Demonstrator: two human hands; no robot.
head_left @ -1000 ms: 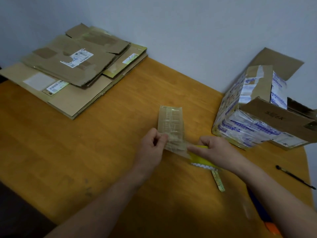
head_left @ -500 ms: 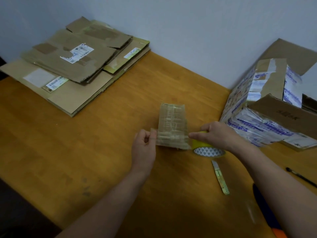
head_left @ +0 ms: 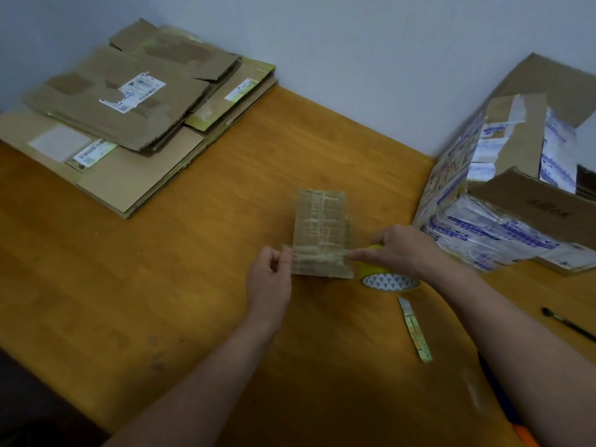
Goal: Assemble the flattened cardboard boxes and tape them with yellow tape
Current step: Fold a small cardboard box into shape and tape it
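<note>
A small cardboard piece (head_left: 321, 232) covered in clear tape lies on the wooden table (head_left: 161, 285) near the middle. My left hand (head_left: 269, 279) pinches the free end of a tape strip at the piece's left edge. The strip runs across the piece's lower part to the yellow tape roll (head_left: 385, 275). My right hand (head_left: 400, 250) grips that roll, which stands on the table just right of the piece. A stack of flattened cardboard boxes (head_left: 129, 117) lies at the far left.
An assembled box (head_left: 503, 201) with printed tape and open flaps stands at the right against the wall. A small utility knife (head_left: 414, 329) lies on the table below the roll. A dark pen (head_left: 567, 324) lies near the right edge.
My hands have drawn apart, stretching the tape strip across the cardboard piece. The roll came down onto the table at the right.
</note>
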